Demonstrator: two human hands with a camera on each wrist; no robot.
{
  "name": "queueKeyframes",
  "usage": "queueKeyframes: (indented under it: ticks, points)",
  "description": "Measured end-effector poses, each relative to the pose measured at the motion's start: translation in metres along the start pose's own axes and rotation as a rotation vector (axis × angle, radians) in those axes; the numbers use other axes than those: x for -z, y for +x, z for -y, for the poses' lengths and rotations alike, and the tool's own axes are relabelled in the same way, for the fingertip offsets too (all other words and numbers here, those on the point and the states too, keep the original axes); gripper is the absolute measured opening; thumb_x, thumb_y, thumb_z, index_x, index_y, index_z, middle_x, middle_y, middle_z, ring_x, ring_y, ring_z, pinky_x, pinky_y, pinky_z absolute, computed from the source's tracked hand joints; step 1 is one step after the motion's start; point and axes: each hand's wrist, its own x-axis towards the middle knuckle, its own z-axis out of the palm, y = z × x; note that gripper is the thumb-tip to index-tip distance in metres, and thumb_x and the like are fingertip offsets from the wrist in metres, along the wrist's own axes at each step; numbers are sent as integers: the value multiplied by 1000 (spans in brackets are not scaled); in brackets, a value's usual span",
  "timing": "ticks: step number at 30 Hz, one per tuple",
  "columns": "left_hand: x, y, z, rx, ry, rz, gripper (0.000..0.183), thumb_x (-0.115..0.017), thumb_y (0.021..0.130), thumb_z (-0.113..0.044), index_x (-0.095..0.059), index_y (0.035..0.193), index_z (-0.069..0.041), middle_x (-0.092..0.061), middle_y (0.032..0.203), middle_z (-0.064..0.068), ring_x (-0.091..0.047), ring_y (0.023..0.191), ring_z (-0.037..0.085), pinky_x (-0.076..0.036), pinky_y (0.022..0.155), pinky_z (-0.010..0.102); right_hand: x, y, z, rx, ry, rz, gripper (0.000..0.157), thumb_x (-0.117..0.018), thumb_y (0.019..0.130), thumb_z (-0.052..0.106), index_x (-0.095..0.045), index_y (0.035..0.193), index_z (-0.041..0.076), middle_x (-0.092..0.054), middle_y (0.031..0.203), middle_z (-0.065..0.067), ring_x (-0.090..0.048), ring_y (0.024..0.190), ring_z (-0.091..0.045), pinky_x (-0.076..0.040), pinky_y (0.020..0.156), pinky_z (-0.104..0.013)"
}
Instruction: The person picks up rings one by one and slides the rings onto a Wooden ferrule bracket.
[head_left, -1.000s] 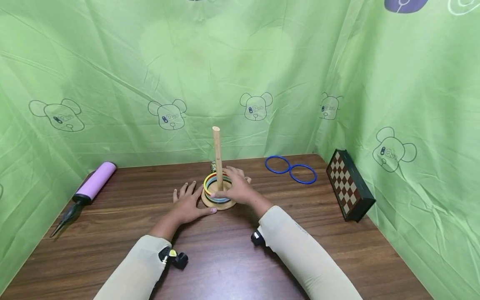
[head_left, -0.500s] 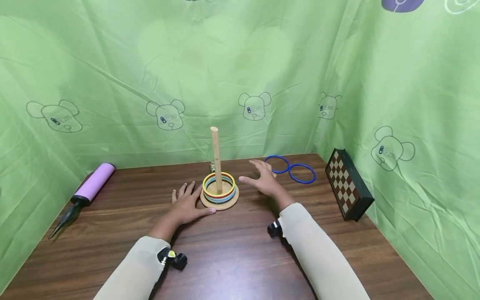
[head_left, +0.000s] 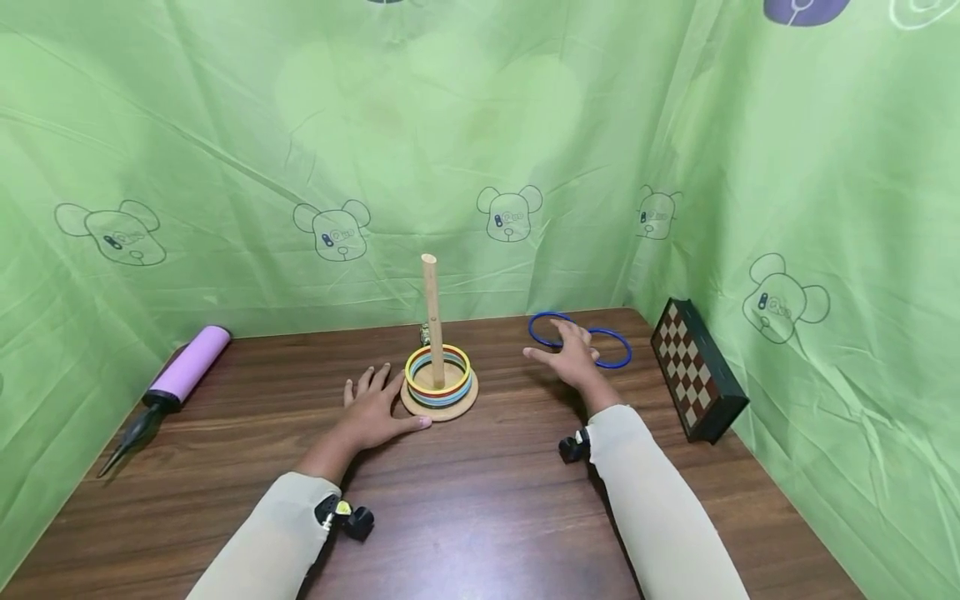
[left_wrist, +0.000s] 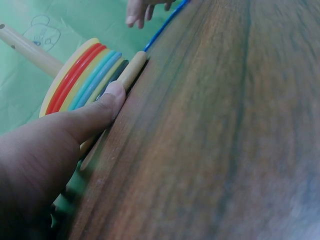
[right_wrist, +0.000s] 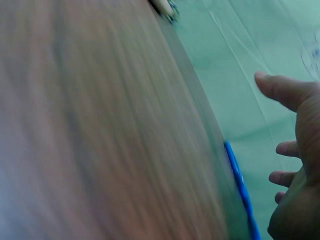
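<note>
A wooden peg (head_left: 431, 300) rises from a round wooden base (head_left: 444, 414) in the head view. Stacked rings (left_wrist: 75, 80) in yellow, red, blue and other colours surround the peg's foot. My left hand (head_left: 372, 418) rests beside the base with fingers spread; its thumb (left_wrist: 116, 92) touches the base's edge in the left wrist view. Above the table, my right hand (head_left: 576, 360) hangs with fingers loosely bent, holding nothing. Behind and partly hidden by it lie two blue rings, the left one (head_left: 531, 327) and the right one (head_left: 628, 358).
On the left lies a purple hand pump (head_left: 191, 367) with a black nozzle. A chessboard case (head_left: 693, 367) stands on its side at the right. A small patterned object (head_left: 425, 333) sits behind the peg. Green curtain (head_left: 420, 150) hangs around the wooden table (head_left: 465, 517).
My right hand has left the stacked rings and moved right to the blue rings. With it gone, the stack shows whole. My left hand has stayed at the base.
</note>
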Motion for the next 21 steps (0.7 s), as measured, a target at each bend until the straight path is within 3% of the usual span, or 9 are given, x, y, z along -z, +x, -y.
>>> queueKeyframes:
  ticks: [10, 21]
  points:
    - [-2, 0, 2, -9, -5, -17, 118, -71, 85, -86, -34, 173, -17, -24, 179, 28, -13, 166, 57, -4, 126, 85, 25, 3, -41, -78, -59, -148, 97, -85, 90, 55, -44, 166, 10, -28, 177, -25, -1, 168, -50, -2, 124, -79]
    - [-3, 3, 2, -8, 4, -7, 120, -68, 85, -88, -33, 174, -16, -22, 180, 27, -11, 167, 56, -3, 126, 85, 36, 0, -58, -154, -117, -164, 102, -86, 92, 49, -35, 170, 8, -18, 179, -27, 1, 169, -51, 4, 124, -82]
